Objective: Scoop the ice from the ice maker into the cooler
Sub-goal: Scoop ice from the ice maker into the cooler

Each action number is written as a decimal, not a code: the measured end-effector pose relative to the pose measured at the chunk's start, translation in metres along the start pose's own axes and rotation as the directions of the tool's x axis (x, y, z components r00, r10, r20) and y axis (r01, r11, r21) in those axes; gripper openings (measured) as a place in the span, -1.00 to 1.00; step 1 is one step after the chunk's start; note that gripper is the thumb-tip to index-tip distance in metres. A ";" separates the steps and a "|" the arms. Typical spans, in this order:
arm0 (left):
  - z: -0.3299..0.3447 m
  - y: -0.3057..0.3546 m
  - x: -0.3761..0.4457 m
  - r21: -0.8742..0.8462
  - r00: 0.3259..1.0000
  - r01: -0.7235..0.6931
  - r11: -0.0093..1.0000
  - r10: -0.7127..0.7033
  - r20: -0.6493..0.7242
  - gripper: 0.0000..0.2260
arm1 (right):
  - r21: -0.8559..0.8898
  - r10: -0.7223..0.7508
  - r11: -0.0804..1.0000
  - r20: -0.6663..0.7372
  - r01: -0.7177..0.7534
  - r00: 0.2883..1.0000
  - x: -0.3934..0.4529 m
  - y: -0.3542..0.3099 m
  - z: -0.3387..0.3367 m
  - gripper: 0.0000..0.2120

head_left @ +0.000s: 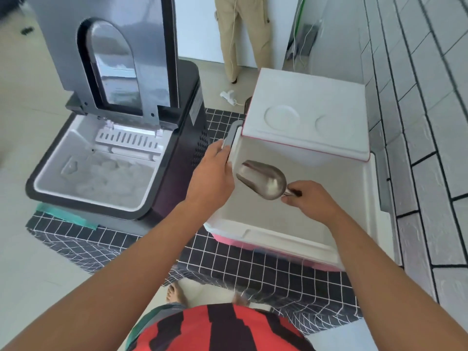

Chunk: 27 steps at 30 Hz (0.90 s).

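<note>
Right hand (310,198) pinches the handle of a steel bullet-shaped scoop (262,179), held over the open white foam-lined cooler (354,198); left hand (212,173) grips the cooler's grey left handle (231,138). Ice (106,178) lies in the open dark grey ice maker (174,173), left. Risk: ice spilling onto the black grid-checked cloth (253,269) in the gap between both; cooler shifting if released.

Person wearing a shirt (222,328) patterned in red with bold black stripes and a teal edge at its left, both forearms showing bare with no sleeves, left hand (211,178) and right hand (310,198) wearing no gloves, rings or watch, a bare foot (174,295) showing just beyond the shirt
</note>
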State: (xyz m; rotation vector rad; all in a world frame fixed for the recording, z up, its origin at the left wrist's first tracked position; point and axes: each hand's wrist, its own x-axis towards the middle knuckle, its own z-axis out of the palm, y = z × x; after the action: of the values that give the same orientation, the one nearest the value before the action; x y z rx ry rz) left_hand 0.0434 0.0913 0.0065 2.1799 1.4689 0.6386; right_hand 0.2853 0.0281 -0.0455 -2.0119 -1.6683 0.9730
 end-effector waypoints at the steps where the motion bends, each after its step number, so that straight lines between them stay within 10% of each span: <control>1: -0.007 0.000 0.002 -0.028 1.000 -0.018 0.999 0.017 -0.024 -0.64 | 0.017 -0.010 1.000 -0.021 0.010 1.000 -0.004 -0.005 -0.002 -0.71; 9: -0.114 -0.038 0.008 -0.111 0.936 -0.288 0.951 0.256 -0.242 -0.70 | 0.090 -0.057 0.993 -0.230 0.079 0.972 -0.024 -0.094 -0.017 -0.76; 20: -0.210 -0.212 -0.017 0.231 0.965 0.236 0.944 -0.200 -0.170 -0.53 | -0.310 -0.331 0.913 -0.179 0.266 0.927 -0.006 -0.282 0.021 -0.68; 27: -0.200 -0.239 -0.020 -0.001 0.985 0.142 0.990 -0.141 -0.103 -0.50 | -0.754 -0.238 0.653 -0.112 0.074 0.965 0.008 -0.340 0.057 -0.86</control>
State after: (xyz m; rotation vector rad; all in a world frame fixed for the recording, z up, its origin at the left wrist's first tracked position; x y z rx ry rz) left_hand -0.2569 0.1744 0.0242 2.0518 1.6637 0.7059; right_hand 0.0024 0.1097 0.1349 -2.2494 -2.3105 -0.0529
